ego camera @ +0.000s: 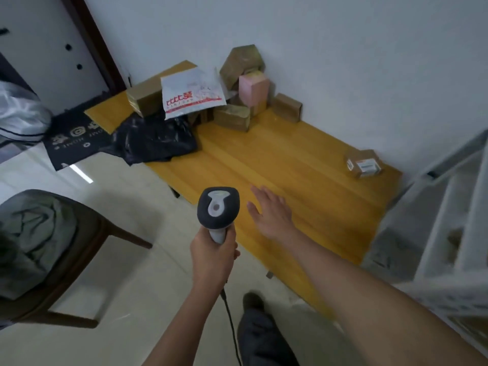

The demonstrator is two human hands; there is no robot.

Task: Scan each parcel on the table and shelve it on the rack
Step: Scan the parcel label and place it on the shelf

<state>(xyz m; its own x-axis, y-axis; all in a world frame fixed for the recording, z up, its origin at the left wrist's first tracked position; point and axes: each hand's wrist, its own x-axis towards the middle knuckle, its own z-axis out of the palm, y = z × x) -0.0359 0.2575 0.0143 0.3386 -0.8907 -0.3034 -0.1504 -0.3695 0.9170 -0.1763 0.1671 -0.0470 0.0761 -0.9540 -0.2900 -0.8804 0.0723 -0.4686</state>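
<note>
A: What does the left hand (211, 256) hold?

B: Its fingers are curled round the pale grey handle of a dark grey handheld barcode scanner (218, 210). The scanner head stands upright above the fist, and a black cable (232, 328) hangs down below the wrist.

A: And the right hand (272, 213)?

B: It lies just to the right of the scanner head, fingers straight and spread, palm down over the yellow wooden tabletop (290, 165). It holds nothing; whether it touches the wood cannot be told.

A: Where are the parcels, measured from that grip?

B: Well beyond the scanner, at the far end of the table, lies a heap against the white wall: a white plastic mailer with red print (191, 96), a pink rectangular box (253, 89), several brown taped cardboard boxes (232, 117), and a crumpled black plastic bag (155, 141) nearest the left hand's side. Far right of the open hand, apart from the heap, sits a small brown cardboard box with a white label (364, 163).

A: And the rack?

B: The white metal shelving rack (454, 220) stands right of the right forearm, blurred, at the table's end.
</note>
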